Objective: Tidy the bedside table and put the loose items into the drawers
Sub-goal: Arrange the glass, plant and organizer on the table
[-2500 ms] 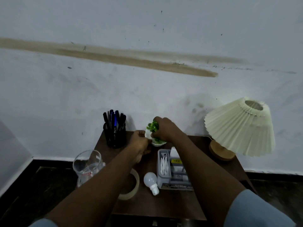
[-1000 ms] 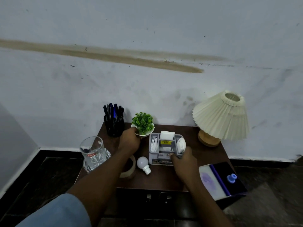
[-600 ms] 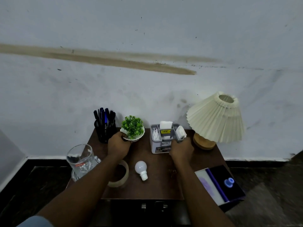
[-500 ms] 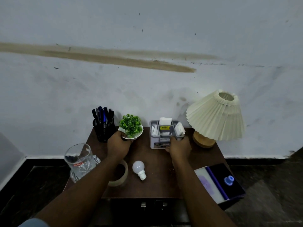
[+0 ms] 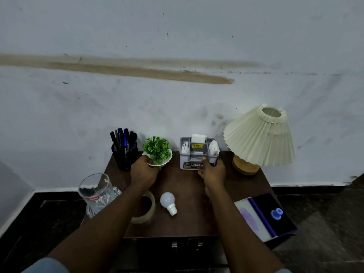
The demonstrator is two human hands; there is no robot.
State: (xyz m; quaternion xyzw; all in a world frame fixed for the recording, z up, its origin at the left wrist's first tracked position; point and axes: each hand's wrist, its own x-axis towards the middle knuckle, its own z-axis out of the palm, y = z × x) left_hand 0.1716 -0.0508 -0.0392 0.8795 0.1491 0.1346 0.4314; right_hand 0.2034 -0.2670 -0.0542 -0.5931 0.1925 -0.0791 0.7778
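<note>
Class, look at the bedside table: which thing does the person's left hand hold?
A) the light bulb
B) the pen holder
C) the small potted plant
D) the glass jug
C: the left hand grips the white bowl of the small potted plant, while the right hand grips the grey organiser.

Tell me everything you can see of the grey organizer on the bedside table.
The grey organizer is a small plastic-looking caddy with open compartments and a yellow label at its centre. A printed strip runs along its front wall. It holds white items, too small to identify. It stands upright at the back of the bedside table, between the potted plant and the lamp. The right hand grips its front rim.
</note>
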